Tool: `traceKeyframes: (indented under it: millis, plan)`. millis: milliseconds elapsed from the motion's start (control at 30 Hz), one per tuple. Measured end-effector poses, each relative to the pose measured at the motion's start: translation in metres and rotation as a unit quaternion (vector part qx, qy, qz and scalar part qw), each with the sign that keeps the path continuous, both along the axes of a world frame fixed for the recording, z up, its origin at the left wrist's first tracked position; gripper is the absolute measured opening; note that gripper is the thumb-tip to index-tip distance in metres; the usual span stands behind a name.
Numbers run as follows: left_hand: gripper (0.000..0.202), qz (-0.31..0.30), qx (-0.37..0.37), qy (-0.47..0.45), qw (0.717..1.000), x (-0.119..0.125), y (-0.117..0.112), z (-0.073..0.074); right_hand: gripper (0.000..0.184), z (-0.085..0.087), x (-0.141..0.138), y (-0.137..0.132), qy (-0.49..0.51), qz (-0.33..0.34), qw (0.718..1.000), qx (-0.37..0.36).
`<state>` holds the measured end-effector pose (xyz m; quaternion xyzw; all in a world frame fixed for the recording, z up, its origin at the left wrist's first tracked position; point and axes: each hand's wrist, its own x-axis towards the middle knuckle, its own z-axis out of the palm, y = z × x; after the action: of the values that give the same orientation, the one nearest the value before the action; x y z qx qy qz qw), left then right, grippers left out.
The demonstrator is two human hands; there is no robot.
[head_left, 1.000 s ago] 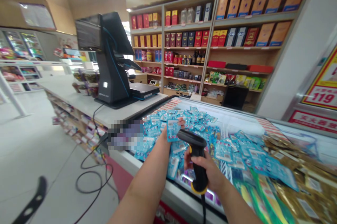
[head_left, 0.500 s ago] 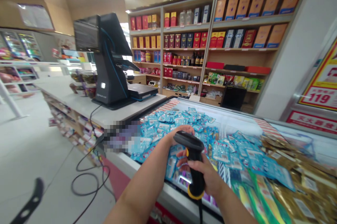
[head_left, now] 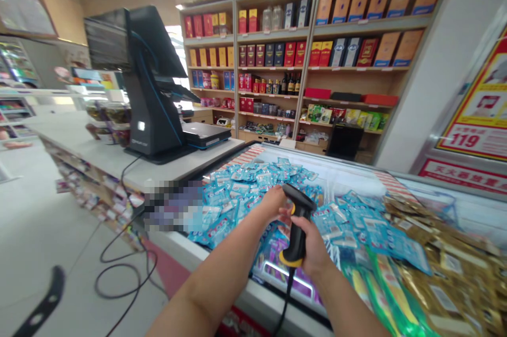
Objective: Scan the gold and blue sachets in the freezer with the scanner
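Observation:
My right hand (head_left: 315, 246) is wrapped round the handle of a black barcode scanner (head_left: 298, 216) with yellow trim, its head turned to the left. My left hand (head_left: 272, 202) is just left of the scanner head, low over a heap of small blue packets (head_left: 241, 189) on the glass top of a chest freezer (head_left: 348, 177). Its fingers curl downward behind the scanner, and what they hold is hidden. The scanner's black cord (head_left: 284, 302) hangs down past the freezer's front edge.
A black checkout terminal (head_left: 150, 89) stands on the white counter (head_left: 91, 152) to the left, with cables (head_left: 119, 268) looping on the floor. Gold packets (head_left: 455, 258) and green packets (head_left: 380, 287) lie at the right. Wooden shelves (head_left: 285, 62) of boxed goods line the back wall.
My left hand held up a blue packet beside the scanner head, then dropped onto the heap. The scanner moved forward and tipped over the packets. The view has shifted right.

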<state>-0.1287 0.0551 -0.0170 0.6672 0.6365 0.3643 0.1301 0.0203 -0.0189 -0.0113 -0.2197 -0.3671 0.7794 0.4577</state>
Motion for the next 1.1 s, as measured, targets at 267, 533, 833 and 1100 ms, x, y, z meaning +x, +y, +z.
traceKeyframes:
  millis: [267,533,833,1100]
  plan:
    - [0.04,0.065,0.003,0.253,0.965,0.001,-0.017,0.004,0.031,-0.011,0.008,0.03,-0.036,-0.045,0.994,-0.093]
    - [0.017,0.114,0.041,0.024,0.992,-0.017,-0.008,0.003,0.022,-0.01,0.051,0.083,-0.036,-0.156,0.984,-0.079]
    - [0.039,0.123,0.244,-0.604,0.749,-0.044,-0.009,0.015,0.027,0.008,0.041,0.059,-0.051,-0.087,0.995,0.011]
    - [0.039,0.067,0.274,-0.654,0.702,-0.043,-0.015,0.021,0.022,0.014,0.007,-0.001,-0.109,0.105,0.97,0.188]
